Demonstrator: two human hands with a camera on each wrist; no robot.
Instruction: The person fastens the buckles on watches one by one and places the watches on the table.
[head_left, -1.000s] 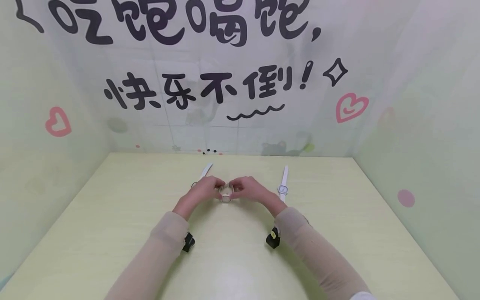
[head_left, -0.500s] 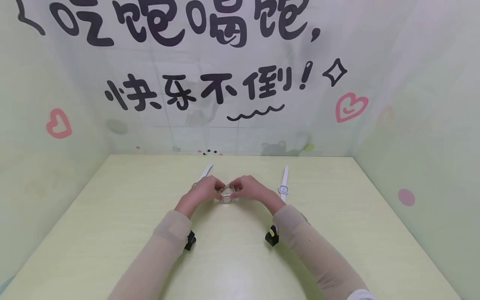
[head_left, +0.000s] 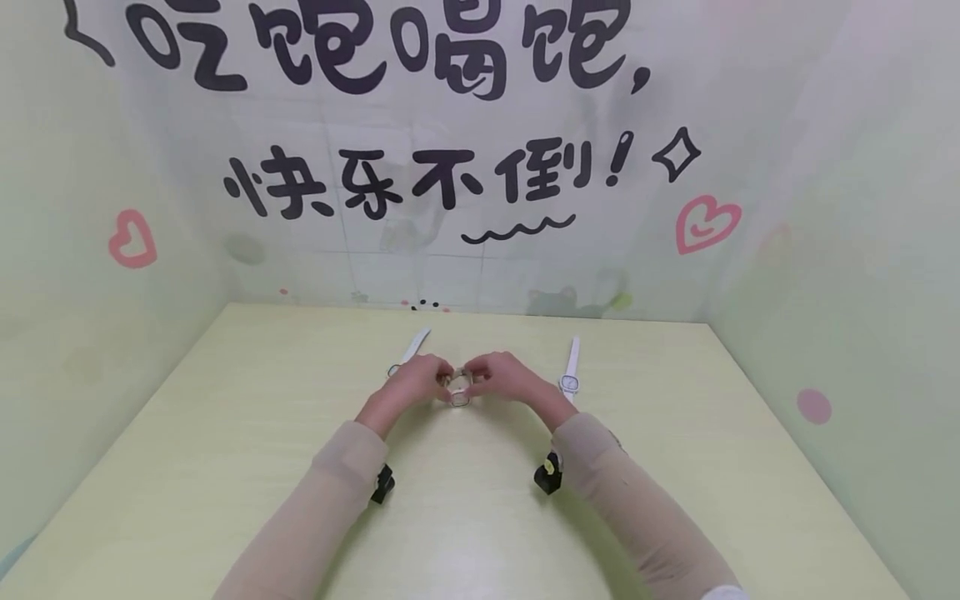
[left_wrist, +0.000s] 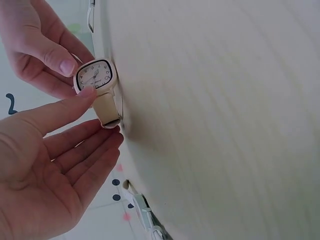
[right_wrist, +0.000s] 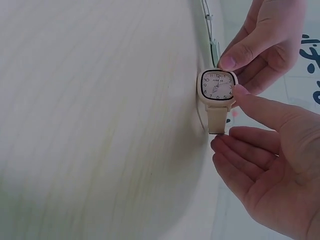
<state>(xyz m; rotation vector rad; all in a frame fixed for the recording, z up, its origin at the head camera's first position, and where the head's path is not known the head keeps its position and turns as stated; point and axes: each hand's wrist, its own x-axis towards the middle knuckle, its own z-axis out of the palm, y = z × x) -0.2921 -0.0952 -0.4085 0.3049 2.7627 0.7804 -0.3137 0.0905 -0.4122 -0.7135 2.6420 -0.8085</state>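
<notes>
Shifted hardly at all since half a second ago, save for a slight swing of the head view, with the cream watch pinched narrowly between left hand and right hand at the far middle of the table. Setting thumbs at opposite sides and fingers toward the looped strap, probably for steadiness; impossible to tell whether resting or raised. Lying to either side, seemingly for easy reach: one white watch beside the left hand, another white watch near the right wrist.
</notes>
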